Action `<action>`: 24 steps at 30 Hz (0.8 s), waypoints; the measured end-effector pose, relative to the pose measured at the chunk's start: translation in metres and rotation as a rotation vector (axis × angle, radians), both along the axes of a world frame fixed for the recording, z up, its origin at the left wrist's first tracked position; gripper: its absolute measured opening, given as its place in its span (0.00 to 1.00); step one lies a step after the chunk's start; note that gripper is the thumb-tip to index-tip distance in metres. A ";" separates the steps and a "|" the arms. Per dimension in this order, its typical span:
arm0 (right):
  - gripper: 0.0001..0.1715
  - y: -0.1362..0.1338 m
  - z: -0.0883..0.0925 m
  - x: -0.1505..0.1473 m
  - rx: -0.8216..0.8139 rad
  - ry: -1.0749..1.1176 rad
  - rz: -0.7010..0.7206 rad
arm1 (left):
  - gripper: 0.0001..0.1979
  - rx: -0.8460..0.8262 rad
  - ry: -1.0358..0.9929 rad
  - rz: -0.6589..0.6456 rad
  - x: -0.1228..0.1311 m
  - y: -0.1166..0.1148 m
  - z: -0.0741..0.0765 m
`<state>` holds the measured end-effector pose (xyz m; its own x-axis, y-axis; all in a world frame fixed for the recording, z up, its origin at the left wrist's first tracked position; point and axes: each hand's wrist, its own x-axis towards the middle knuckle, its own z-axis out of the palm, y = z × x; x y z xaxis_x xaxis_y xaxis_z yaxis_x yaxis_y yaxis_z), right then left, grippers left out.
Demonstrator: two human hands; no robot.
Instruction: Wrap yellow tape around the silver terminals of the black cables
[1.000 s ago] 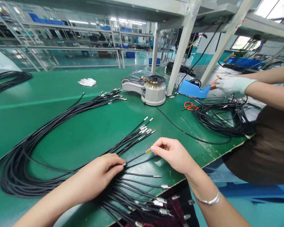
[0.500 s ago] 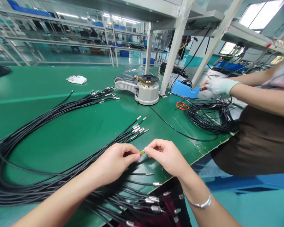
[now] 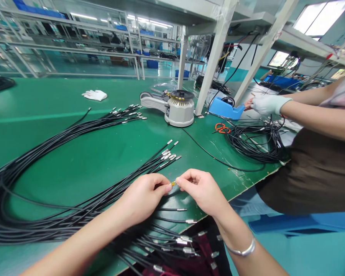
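Observation:
My left hand [image 3: 143, 197] and my right hand [image 3: 202, 191] meet near the front edge of the green table [image 3: 74, 153]. Both pinch the end of one black cable, where a small yellow piece [image 3: 173, 183] shows between the fingertips. Below my hands a bundle of black cables with metal tips [image 3: 172, 237] hangs over the table edge. A second group of metal-tipped cable ends [image 3: 168, 155] lies just beyond my hands. A third group [image 3: 126, 114] lies farther back.
A grey tape dispenser [image 3: 178, 109] stands mid-table, a white glove [image 3: 94, 95] behind it to the left. At the right, another person's gloved hand [image 3: 266, 104] rests by a blue holder [image 3: 225, 109]; orange scissors [image 3: 222, 127] and a black cable coil [image 3: 255, 140] lie nearby.
My left hand slid along the cable up to my right hand, so both now pinch the yellow-tipped end. In the last half second they barely moved.

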<state>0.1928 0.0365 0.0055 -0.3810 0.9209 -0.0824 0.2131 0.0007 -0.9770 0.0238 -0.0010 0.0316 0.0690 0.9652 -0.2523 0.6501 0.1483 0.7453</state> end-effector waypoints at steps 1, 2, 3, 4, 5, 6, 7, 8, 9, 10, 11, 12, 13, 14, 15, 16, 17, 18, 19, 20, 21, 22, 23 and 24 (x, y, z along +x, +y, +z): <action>0.11 -0.001 -0.001 0.000 0.003 0.012 0.003 | 0.14 -0.033 -0.058 0.002 -0.001 0.000 -0.001; 0.11 -0.002 -0.002 0.001 0.007 0.026 0.007 | 0.14 -0.067 -0.135 0.007 -0.001 0.001 -0.003; 0.11 -0.003 -0.003 0.001 0.012 0.038 0.007 | 0.15 -0.096 -0.215 0.013 -0.002 0.001 -0.005; 0.11 -0.003 -0.004 0.002 0.019 0.046 0.003 | 0.15 -0.112 -0.282 0.022 -0.002 0.001 -0.007; 0.11 -0.004 -0.005 0.002 0.025 0.051 -0.006 | 0.15 -0.117 -0.324 0.034 -0.002 0.001 -0.008; 0.11 -0.005 -0.007 0.002 0.028 0.055 -0.013 | 0.15 -0.113 -0.339 0.044 -0.002 0.001 -0.009; 0.11 -0.006 -0.008 0.002 0.031 0.058 -0.019 | 0.15 -0.100 -0.329 0.050 -0.001 0.000 -0.010; 0.11 -0.006 -0.008 0.003 0.030 0.058 -0.021 | 0.15 -0.084 -0.298 0.050 -0.001 0.000 -0.010; 0.11 -0.006 -0.009 0.003 0.027 0.055 -0.019 | 0.15 -0.069 -0.259 0.045 0.000 0.000 -0.009; 0.11 -0.006 -0.009 0.003 0.024 0.049 -0.011 | 0.15 -0.055 -0.222 0.037 0.001 0.000 -0.008; 0.11 -0.006 -0.008 0.003 0.027 0.039 -0.003 | 0.15 -0.045 -0.188 0.027 0.002 0.000 -0.007; 0.10 -0.006 -0.008 0.003 0.038 0.025 0.005 | 0.15 -0.037 -0.159 0.019 0.004 0.001 -0.005; 0.10 -0.006 -0.007 0.003 0.055 0.008 0.013 | 0.14 -0.031 -0.134 0.013 0.005 0.001 -0.004; 0.10 -0.006 -0.006 0.003 0.078 -0.013 0.020 | 0.14 -0.028 -0.110 0.011 0.007 0.002 -0.003; 0.10 -0.006 -0.006 0.004 0.105 -0.037 0.022 | 0.14 -0.022 -0.084 0.013 0.009 0.002 -0.002; 0.09 -0.006 -0.005 0.004 0.134 -0.061 0.019 | 0.13 -0.016 -0.057 0.015 0.010 0.003 -0.002; 0.09 -0.006 -0.005 0.005 0.159 -0.084 0.011 | 0.13 -0.009 -0.034 0.017 0.012 0.003 -0.002; 0.10 -0.004 -0.006 0.006 0.175 -0.101 0.004 | 0.13 -0.003 -0.017 0.013 0.013 0.003 -0.002; 0.10 -0.003 -0.006 0.007 0.173 -0.107 0.006 | 0.13 0.001 -0.010 0.004 0.013 0.003 -0.003; 0.10 0.000 -0.006 0.009 0.152 -0.102 0.024 | 0.13 0.001 -0.012 -0.009 0.013 0.003 -0.003; 0.10 0.003 -0.007 0.011 0.114 -0.086 0.061 | 0.14 -0.002 -0.019 -0.024 0.012 0.004 -0.004; 0.10 0.006 -0.007 0.013 0.066 -0.062 0.109 | 0.14 -0.006 -0.028 -0.038 0.010 0.004 -0.004; 0.11 0.009 -0.007 0.015 0.019 -0.036 0.153 | 0.14 -0.011 -0.034 -0.048 0.009 0.004 -0.004; 0.11 0.011 -0.007 0.016 -0.018 -0.013 0.183 | 0.15 -0.015 -0.038 -0.056 0.007 0.004 -0.003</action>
<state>0.2092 0.0476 -0.0011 -0.5412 0.8344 -0.1041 0.2233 0.0232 -0.9745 0.0307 0.0034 0.0281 0.1329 0.9556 -0.2630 0.6288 0.1239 0.7676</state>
